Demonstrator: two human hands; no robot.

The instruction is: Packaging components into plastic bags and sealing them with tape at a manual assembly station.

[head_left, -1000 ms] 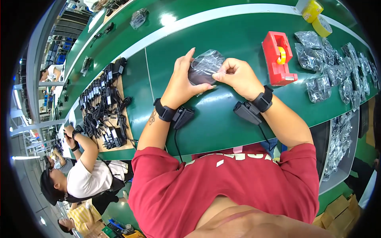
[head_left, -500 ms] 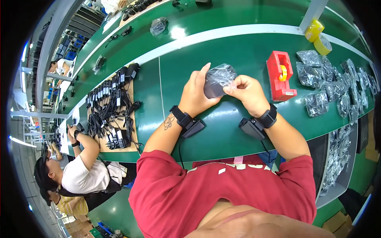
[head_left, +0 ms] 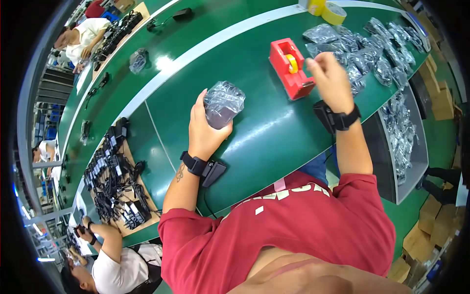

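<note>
Red tape dispenser (head_left: 290, 67) (yellow roll (head_left: 293, 63))

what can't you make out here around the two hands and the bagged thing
- Head view: the dark item inside the clear plastic bag in the left hand; crinkled, glaring plastic hides its shape.
- Whether the right hand holds tape from the red tape dispenser; its fingertips are too small and blurred to tell.

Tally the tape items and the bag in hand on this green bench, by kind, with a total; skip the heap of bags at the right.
Red tape dispenser: 1
Yellow tape rolls at the far edge: 2
Clear bagged dark item, held in the left hand: 1
Total: 4
The right hand is by the dispenser.
</note>
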